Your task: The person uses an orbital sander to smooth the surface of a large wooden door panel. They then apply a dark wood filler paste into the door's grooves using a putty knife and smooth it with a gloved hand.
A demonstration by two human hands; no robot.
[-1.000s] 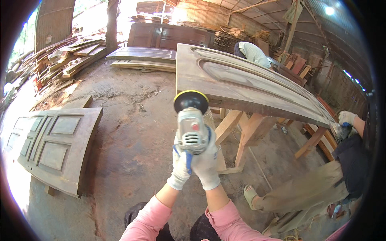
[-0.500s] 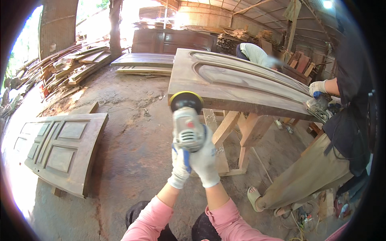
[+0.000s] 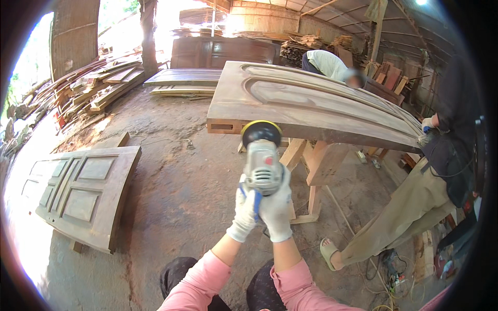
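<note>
Two grips: sharing one tool, both wearing white gloves, showing blue on the left one.
Left grip (image 3: 245, 210): clasping the sander's rear body from the left.
Right grip (image 3: 276, 210): clasping the same body from the right, pressing close beside the left grip.
Sander (image 3: 263, 165): pointing away from the wearer, sitting just ahead of both wrists, at the near edge of the big door (image 3: 311, 101).
Disc (image 3: 261, 133): showing a black back and yellow rim, overlapping the door edge in view; not revealing whether touching.
Handling: probably feeling dense, stiff and nose-heavy, likely buzzing and tugging under power, possibly slipping a little against the gloves.
Hold point: best taking the body behind the head, two-handed, keeping fingers off the disc and vents (image 3: 263, 176).
Big door: lying panelled face up on a wooden trestle (image 3: 322, 160), likely weighing plenty and barely flexing; best lifting by both ends.
Containers: making out none; finding only a rectangular slot (image 3: 223, 127) in the door edge, not reading its inside.
Co-worker's hand (image 3: 429, 124): working near the big door's right end.
Second door (image 3: 85, 194): resting low at left, showing several raised panels.
</note>
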